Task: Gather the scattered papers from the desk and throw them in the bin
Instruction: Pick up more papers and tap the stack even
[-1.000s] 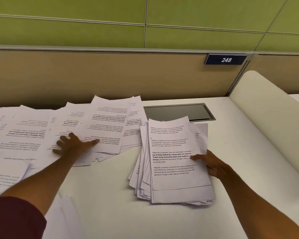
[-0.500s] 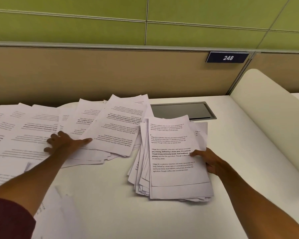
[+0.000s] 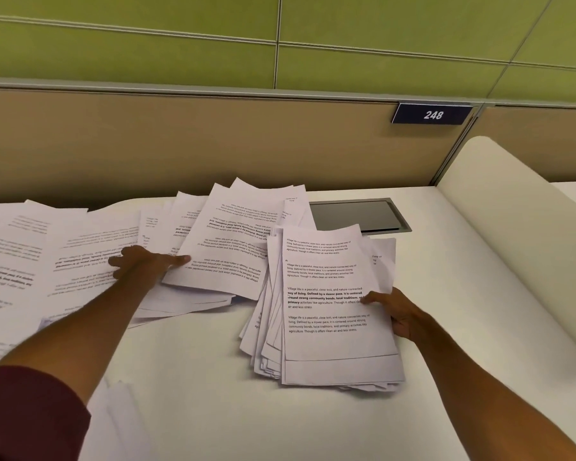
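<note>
Head view: my left grip (image 3: pixel 147 266) lies flat, fingers straight, pressing the loose sheets (image 3: pixel 226 247) on the worktop (image 3: pixel 193 377). The stack (image 3: pixel 333 311) sits just right of them, long axis pointing away from me, with my right grip (image 3: pixel 398 314) pinching its right edge.

Left hand (image 3: pixel 143 265) flat, right hand (image 3: pixel 398 314) curled

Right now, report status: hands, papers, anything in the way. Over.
Left hand flat on scattered papers, pressing. Right hand grips gathered stack, thumb on top. Further sheets far left, ungathered.
</note>
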Motion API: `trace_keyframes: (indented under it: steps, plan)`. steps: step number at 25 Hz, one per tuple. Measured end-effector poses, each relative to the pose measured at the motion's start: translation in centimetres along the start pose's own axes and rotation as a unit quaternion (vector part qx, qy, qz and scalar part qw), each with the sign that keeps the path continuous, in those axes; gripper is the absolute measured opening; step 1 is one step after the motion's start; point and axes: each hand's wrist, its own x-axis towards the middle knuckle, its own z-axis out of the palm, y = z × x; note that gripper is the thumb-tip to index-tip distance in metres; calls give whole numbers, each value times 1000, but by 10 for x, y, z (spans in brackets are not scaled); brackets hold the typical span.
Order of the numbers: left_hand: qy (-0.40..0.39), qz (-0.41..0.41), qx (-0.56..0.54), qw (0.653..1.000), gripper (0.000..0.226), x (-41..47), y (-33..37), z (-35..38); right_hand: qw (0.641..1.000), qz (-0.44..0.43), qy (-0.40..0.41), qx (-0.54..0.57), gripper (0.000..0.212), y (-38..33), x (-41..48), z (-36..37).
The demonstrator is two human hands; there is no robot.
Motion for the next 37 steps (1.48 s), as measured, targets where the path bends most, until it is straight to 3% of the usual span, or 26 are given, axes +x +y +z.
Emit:
trace_keyframes:
  steps: [2,5,8,11,13,15,19,22,28,32,37]
  plan:
    - [-16,15,14,1000,123,1,7,-3,1000,-3,2,-1,48,0,1,-1]
    - [-43,-2,-65,997,103,4,9,-6,1000,-5,-1,-1,48,1,0,0]
    - [-15,24,-67,997,91,-3,2,-6,1000,-6,-2,5,51,1,-1,-1]
    - [-42,127,-71,989,98,-11,-9,-10,1000,-3,-11,7,54,0,-4,0]
    - [-76,144,-112,980,108,-14,-17,-13,999,13,-27,23,51,-1,-11,2]
    - [-91,147,-189,967,93,-20,-22,-22,994,33,-67,85,42,-1,-20,0]
    - [-81,160,-298,937,74,-26,-31,-56,952,74,-151,257,93,2,-25,-21]
    - [-118,182,-342,914,71,-36,-28,-75,947,77,-165,263,103,3,-32,-25]
    - [-190,267,-317,890,64,-108,15,-42,958,91,-166,215,111,-10,-42,-35]
    - [-251,261,-286,887,73,-140,27,8,969,92,-165,158,114,-18,-41,-42]
    - [-357,256,-132,888,78,-156,26,47,953,67,-253,155,86,-16,-38,-38]
